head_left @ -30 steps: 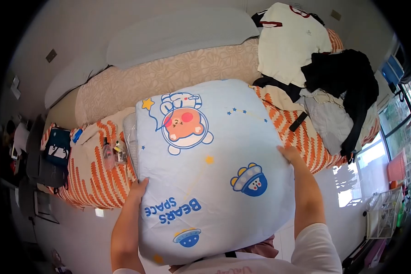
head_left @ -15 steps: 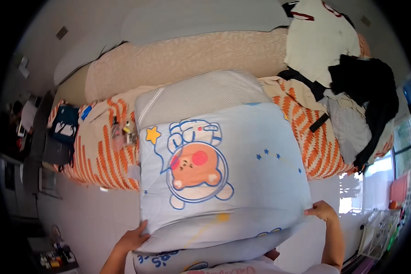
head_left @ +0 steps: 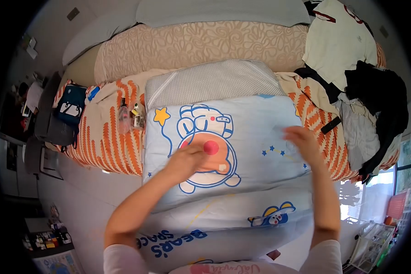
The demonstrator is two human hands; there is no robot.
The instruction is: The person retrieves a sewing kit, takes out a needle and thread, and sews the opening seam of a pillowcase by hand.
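Note:
A light blue printed cover [head_left: 255, 173] with a bear figure, stars and lettering lies over a grey mesh-textured pad [head_left: 214, 82], whose far part shows bare. My left hand [head_left: 187, 162] is over the bear print; its fingers are smeared by motion and partly hidden. On the right, my right hand [head_left: 301, 139] hovers above or against the cover near the small blue stars, also blurred. The cover's near part is rumpled and hangs toward my body.
A sofa with an orange-patterned throw [head_left: 109, 123] carries a dark bag [head_left: 71, 104], small bottles [head_left: 134, 118], a black remote [head_left: 330, 125], a white shirt [head_left: 338, 43] and black clothing [head_left: 381, 91]. A clear plastic rack [head_left: 372, 244] stands at the lower right.
Both hands have let go of the cover's side edges and moved inward and away from me over it. The cover was drawn toward me, which uncovered the grey pad's far part.

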